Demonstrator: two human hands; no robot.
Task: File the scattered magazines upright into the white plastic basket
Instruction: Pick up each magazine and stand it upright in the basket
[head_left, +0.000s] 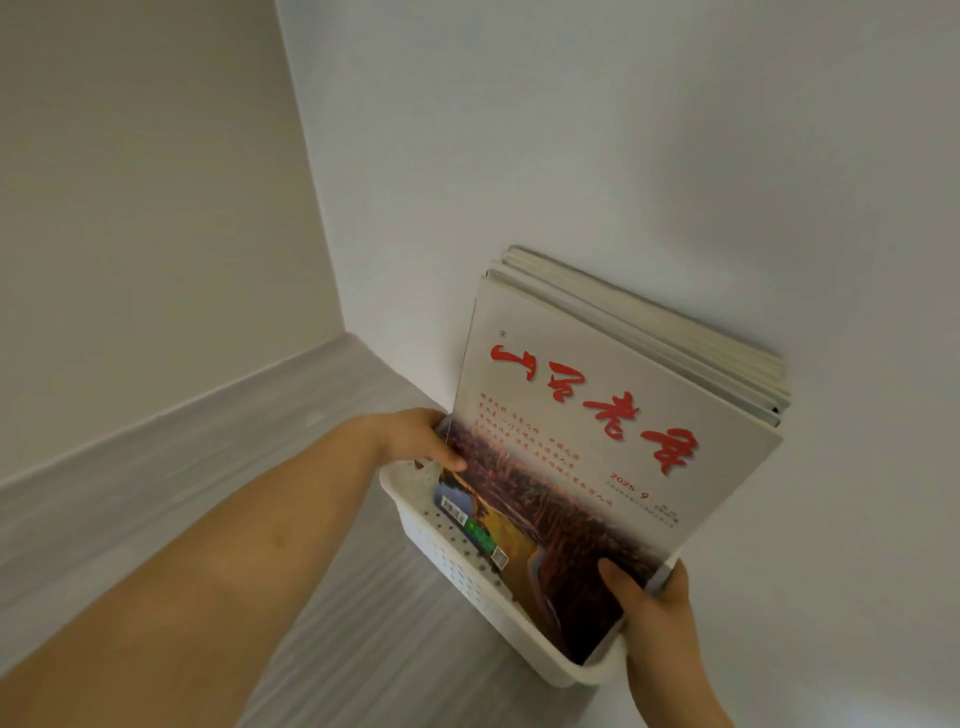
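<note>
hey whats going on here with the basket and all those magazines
A person is filing magazines upright into a white plastic basket on the floor against a wall. A stack of magazines already stands in it, leaning back on the wall. The left hand grips the left edge of the front magazine, the one with red lettering, and the right hand holds its lower right corner by the basket's end. Another magazine lies lower in the basket in front.

The left hand (415, 439) reached forward on a long, bare, nearly straight forearm, its fingers (447, 458) curled downward and closed in a grip. The right hand (657, 608) came up from below, thumb pressed forward, fingers wrapped behind.
</note>
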